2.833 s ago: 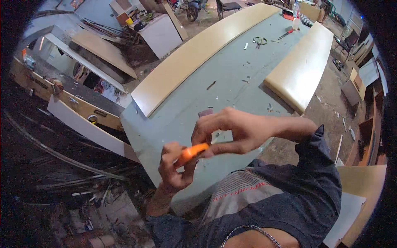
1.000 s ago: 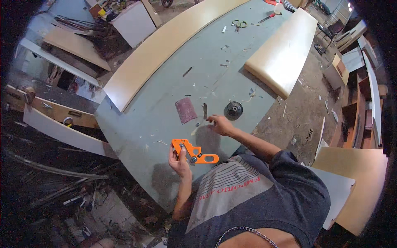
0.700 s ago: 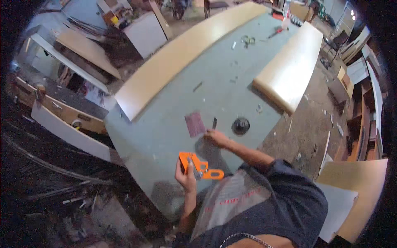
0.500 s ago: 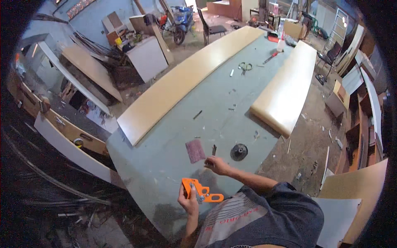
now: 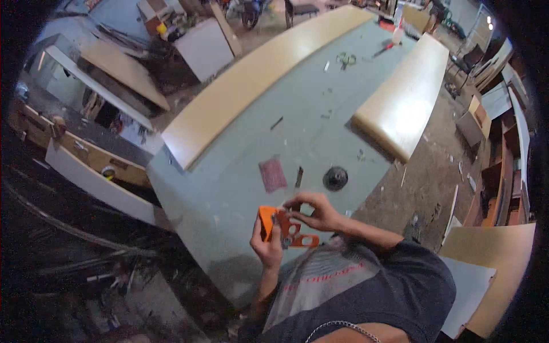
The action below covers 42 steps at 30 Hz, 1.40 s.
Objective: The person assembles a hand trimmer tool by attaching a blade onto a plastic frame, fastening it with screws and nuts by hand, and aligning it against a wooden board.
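My left hand (image 5: pixel 267 243) is closed around the left end of an orange jig (image 5: pixel 309 240) with round cut-outs and metal fittings, held low over the near end of the table. My right hand (image 5: pixel 317 211) is at the jig's upper edge, fingers bent and pinched together. Whatever those fingertips hold, if anything, is too small to make out. Just beyond the hands on the tabletop lie a reddish-purple pad (image 5: pixel 273 175) and a narrow dark strip (image 5: pixel 299 176). To their right sits a round black cone-shaped piece (image 5: pixel 335 178).
A long pale board (image 5: pixel 257 86) runs along the table's left side; a thick pale panel (image 5: pixel 403 103) lies on the right. Green-handled scissors (image 5: pixel 345 59), a red-handled tool (image 5: pixel 384 50) and scraps lie on the green-grey tabletop (image 5: pixel 229 188). Boards and shelving stand on the right.
My right hand has come from beside the dark strip back to the orange jig. The jig is raised slightly, still in my left hand. The whole view has tilted downward.
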Available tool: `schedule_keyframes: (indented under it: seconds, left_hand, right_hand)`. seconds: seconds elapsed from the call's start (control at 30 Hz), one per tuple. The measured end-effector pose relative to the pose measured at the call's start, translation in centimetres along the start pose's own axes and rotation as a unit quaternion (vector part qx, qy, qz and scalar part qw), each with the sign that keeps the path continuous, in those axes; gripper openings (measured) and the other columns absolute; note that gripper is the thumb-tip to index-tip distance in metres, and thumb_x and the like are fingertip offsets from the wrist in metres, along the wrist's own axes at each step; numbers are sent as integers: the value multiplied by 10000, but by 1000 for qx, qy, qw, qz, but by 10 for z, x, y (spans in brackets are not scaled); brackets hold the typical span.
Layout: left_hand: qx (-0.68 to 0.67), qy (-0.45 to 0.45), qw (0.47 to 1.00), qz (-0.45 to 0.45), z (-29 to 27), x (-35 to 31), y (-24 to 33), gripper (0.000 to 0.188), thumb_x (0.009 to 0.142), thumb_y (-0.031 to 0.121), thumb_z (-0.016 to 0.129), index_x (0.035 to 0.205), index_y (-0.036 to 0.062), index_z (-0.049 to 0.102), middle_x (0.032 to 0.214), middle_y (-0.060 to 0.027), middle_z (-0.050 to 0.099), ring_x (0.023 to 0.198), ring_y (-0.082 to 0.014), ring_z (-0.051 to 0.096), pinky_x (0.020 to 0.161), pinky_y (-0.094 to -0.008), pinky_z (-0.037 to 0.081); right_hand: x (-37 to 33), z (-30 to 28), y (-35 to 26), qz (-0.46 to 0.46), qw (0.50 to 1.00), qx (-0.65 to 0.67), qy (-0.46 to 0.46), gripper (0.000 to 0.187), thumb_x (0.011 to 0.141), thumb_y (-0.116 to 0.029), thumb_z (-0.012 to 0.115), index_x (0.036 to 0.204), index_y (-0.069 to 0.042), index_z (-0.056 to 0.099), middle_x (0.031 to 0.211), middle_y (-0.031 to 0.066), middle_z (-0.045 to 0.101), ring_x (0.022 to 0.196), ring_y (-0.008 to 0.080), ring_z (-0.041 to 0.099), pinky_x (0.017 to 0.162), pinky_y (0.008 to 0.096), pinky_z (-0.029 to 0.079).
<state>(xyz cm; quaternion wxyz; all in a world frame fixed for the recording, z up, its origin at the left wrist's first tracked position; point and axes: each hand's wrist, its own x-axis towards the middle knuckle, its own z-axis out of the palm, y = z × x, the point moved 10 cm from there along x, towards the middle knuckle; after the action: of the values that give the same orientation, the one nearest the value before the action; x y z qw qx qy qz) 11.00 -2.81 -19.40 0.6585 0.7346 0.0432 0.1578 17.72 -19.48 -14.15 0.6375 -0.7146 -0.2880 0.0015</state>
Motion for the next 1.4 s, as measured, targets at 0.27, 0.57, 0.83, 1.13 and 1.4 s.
schedule_keyframes:
  seconds: [0.27, 0.57, 0.83, 1.13, 1.4]
  left_hand:
    - [55, 26, 997, 54, -1, -13, 56, 382, 900, 45, 623, 1246, -98, 543, 1031, -76, 620, 936, -134, 597, 822, -274, 493]
    - [159, 63, 975, 138, -2, -24, 84, 423, 768, 18, 681, 1177, -72, 621, 924, -145, 645, 794, -271, 638, 704, -362, 514]
    - [233, 62, 949, 202, 7, -28, 103, 425, 767, 6, 698, 1179, -67, 626, 932, -172, 663, 822, -302, 662, 703, -388, 542]
    - [247, 47, 943, 219, 8, -31, 100, 393, 768, -1, 715, 1139, -93, 619, 1003, -211, 679, 830, -316, 668, 724, -389, 554]
    - [232, 53, 949, 208, 10, -31, 94, 390, 764, -10, 721, 1136, -79, 623, 995, -188, 687, 835, -318, 667, 736, -384, 550]
  right_hand:
    - [-17, 0, -52, -77, 996, -39, 18, 276, 772, -64, 799, 1032, -44, 707, 930, 117, 709, 798, 225, 708, 662, 312, 564]
    - [-27, 6, -47, -61, 997, -27, 40, 259, 768, -94, 806, 1005, -46, 714, 907, 106, 704, 794, 210, 707, 657, 307, 565]
    - [-31, 6, -39, -39, 996, -14, 74, 198, 774, -110, 806, 930, -24, 721, 872, 104, 706, 758, 199, 704, 628, 300, 554]
    - [-39, 14, -40, -79, 990, -77, 83, 189, 773, -96, 798, 906, -17, 689, 839, 116, 689, 704, 229, 696, 578, 303, 547]
    - [-37, 18, -34, -72, 987, -133, 55, 130, 817, -92, 755, 781, -19, 654, 657, 81, 598, 521, 199, 592, 456, 317, 442]
